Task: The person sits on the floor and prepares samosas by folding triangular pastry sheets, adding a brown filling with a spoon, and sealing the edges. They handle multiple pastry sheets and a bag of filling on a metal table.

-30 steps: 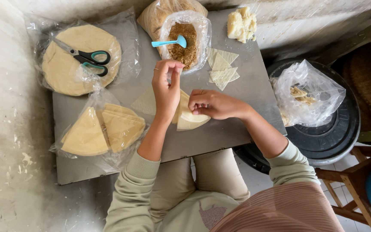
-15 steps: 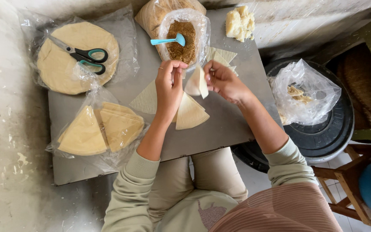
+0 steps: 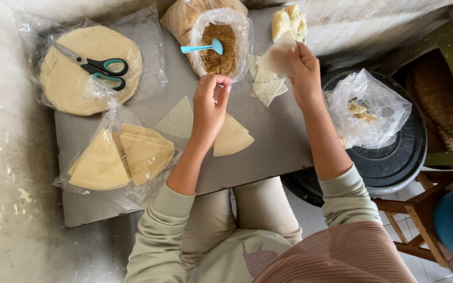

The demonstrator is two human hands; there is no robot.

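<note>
On the grey metal bench (image 3: 284, 141), the step in hand looks like lifting one cut pastry sheet off the stack for filling. To do it well, I judge, the sheet wants a light hold near one corner so it peels off alone and does not tear, kept flat and carried low over the far edge of the bench.

Largest to smallest: the round stack of pale pastry sheets in clear plastic (image 3: 72, 78) lies at the far left corner, with the black-and-teal scissors (image 3: 98, 67) on top. Near the left edge sits the bag of pale quarter-cut wedges (image 3: 119, 157). At the middle of the far edge stands the clear bag of brown crumbly filling (image 3: 221, 50) with a teal plastic spoon (image 3: 203, 48) in it, and the lump of pale dough (image 3: 289, 21) lies just right of it.

The right hand (image 3: 306, 73) pinches a thin pale triangular sheet (image 3: 278, 55) between thumb and fingers, held raised over the small stack of cut triangles (image 3: 266, 86) by the far edge. The left hand (image 3: 212, 105) hovers mid-bench, fingers curled with the tips pressed together; whether it holds anything, I cannot tell. Beneath it lie two loose pale wedges (image 3: 232, 137), one partly hidden by the hand.
</note>
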